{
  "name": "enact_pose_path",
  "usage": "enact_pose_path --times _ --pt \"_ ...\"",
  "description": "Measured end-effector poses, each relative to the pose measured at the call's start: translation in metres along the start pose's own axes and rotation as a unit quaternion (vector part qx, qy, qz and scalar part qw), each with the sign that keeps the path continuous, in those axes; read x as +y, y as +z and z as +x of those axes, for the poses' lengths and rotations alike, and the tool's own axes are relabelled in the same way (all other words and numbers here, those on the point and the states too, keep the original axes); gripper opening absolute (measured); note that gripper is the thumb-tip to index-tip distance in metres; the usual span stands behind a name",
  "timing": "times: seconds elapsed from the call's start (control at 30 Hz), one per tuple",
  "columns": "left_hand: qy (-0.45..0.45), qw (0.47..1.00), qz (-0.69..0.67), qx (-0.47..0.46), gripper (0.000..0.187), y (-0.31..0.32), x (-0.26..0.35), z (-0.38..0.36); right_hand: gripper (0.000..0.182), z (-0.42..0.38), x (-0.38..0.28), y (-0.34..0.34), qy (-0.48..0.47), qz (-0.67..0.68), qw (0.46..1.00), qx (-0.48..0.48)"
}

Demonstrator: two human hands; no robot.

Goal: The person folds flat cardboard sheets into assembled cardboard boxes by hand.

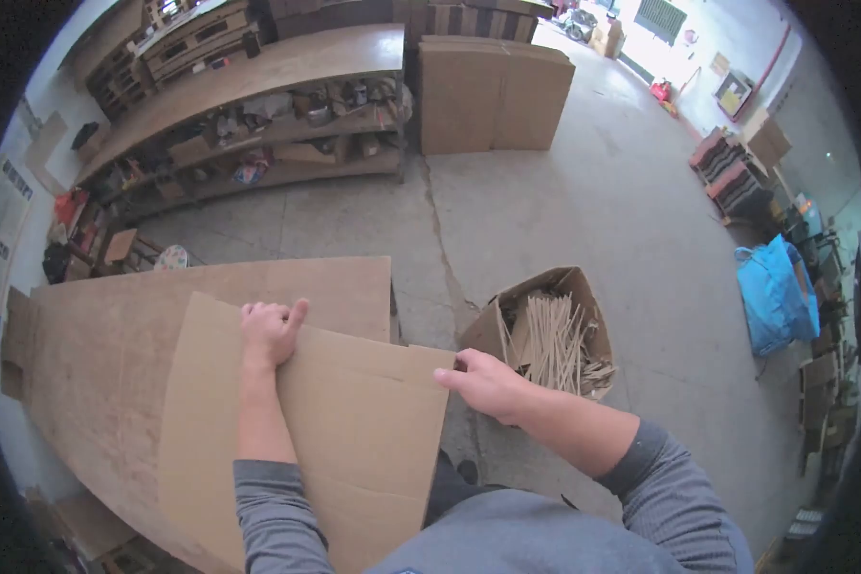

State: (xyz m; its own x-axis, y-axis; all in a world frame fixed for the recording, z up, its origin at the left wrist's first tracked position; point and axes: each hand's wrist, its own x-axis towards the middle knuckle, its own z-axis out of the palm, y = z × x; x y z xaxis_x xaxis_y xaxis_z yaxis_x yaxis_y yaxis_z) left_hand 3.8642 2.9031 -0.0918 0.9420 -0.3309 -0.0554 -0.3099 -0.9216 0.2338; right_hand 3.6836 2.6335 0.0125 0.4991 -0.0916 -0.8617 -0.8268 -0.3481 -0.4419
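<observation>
From the head camera, looking down, a flat cardboard sheet [354, 430] lies on a wooden counter [96, 373], its near edge running off toward the person's body and its right side overhanging the counter's edge. The left hand [270, 330] rests on the sheet's far edge, knuckles curled, the fingers [297, 311] bent over that edge so they grip it; the forearm lies flat along the sheet. The right hand [488, 383] holds the sheet's upper right corner, the fingers closed on the cardboard at the edge with the thumb on top. Both arms wear grey sleeves [641, 469].

Just beside the right hand, on the concrete floor [564, 201], stands an open cardboard box [545, 330] full of thin pale wooden sticks; its near flap is close behind the right knuckles, and whether it touches them I cannot tell. It sits tight against the sheet's right corner, in the gap between counter and open floor.

Farther off, a long wooden shelf unit [287, 105] runs along the back, crowded with small items too blurred to name. Beside it large cardboard panels [493, 96] stand upright against each other. To the right, well apart, a blue bag [775, 292] sits on the floor near stacked goods by the wall. A crack runs across the floor from the panels toward the counter.
</observation>
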Motion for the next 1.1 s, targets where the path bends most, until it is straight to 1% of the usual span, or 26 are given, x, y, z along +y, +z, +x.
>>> enact_pose_path --times 0.07,0.1,0.17,0.2,0.27,0.37,0.5,0.57,0.67,0.77,0.87,0.9,0.97,1.0,1.07,1.1 --pt "-0.006 1.000 -0.014 0.011 0.076 -0.005 0.008 -0.001 0.061 0.021 0.013 0.002 -0.012 0.076 0.997 0.012" --pt "-0.005 1.000 -0.016 0.008 0.076 -0.002 0.007 0.001 0.061 0.025 0.018 0.002 -0.024 0.112 0.993 0.004" --pt "-0.022 1.000 -0.012 0.009 0.077 0.003 0.003 0.003 0.062 0.034 0.023 0.002 -0.087 0.243 0.965 -0.044" --pt "-0.028 0.999 -0.016 0.001 0.076 -0.001 0.010 0.001 0.058 0.035 0.023 0.000 -0.083 0.234 0.967 -0.048" --pt "-0.053 0.998 -0.026 -0.021 0.074 -0.015 0.016 -0.001 0.043 0.038 0.017 -0.002 -0.075 0.200 0.975 -0.064" --pt "-0.057 0.998 -0.032 -0.014 0.072 -0.015 0.018 -0.003 0.049 0.034 0.016 -0.008 -0.069 0.203 0.969 -0.123" --pt "-0.054 0.998 -0.017 -0.010 0.072 -0.009 0.013 -0.001 0.042 0.046 0.021 -0.004 -0.076 0.193 0.974 -0.095" --pt "-0.048 0.999 -0.002 0.006 0.073 -0.009 0.014 0.000 0.040 0.055 0.023 0.001 -0.073 0.184 0.977 -0.078" --pt "-0.075 0.997 0.005 -0.025 0.071 -0.012 0.016 0.002 0.050 0.053 0.021 0.000 -0.073 0.134 0.987 -0.053" --pt "-0.074 0.997 -0.013 -0.034 0.071 -0.008 0.011 0.004 0.049 0.052 0.022 -0.001 -0.094 0.111 0.989 -0.040" --pt "-0.101 0.993 -0.036 -0.042 0.068 -0.007 0.009 0.003 0.038 0.060 0.035 -0.003 -0.109 0.131 0.984 -0.051" --pt "-0.098 0.994 -0.033 -0.037 0.068 -0.005 0.008 0.002 0.038 0.063 0.053 -0.007 -0.112 0.127 0.985 -0.041" --pt "-0.074 0.997 -0.023 0.002 0.071 -0.003 0.007 0.003 0.038 0.067 0.087 -0.015 -0.139 0.115 0.984 0.010" --pt "-0.074 0.997 -0.020 -0.008 0.070 -0.003 0.005 0.002 0.039 0.068 0.128 -0.010 -0.148 0.153 0.977 0.009" --pt "-0.070 0.996 -0.004 -0.047 0.070 -0.005 0.005 0.005 0.045 0.067 0.214 0.002 -0.188 0.308 0.932 0.006" --pt "-0.059 0.997 0.001 -0.039 0.069 -0.001 0.004 0.005 0.044 0.062 0.232 0.023 -0.150 0.382 0.912 0.010"
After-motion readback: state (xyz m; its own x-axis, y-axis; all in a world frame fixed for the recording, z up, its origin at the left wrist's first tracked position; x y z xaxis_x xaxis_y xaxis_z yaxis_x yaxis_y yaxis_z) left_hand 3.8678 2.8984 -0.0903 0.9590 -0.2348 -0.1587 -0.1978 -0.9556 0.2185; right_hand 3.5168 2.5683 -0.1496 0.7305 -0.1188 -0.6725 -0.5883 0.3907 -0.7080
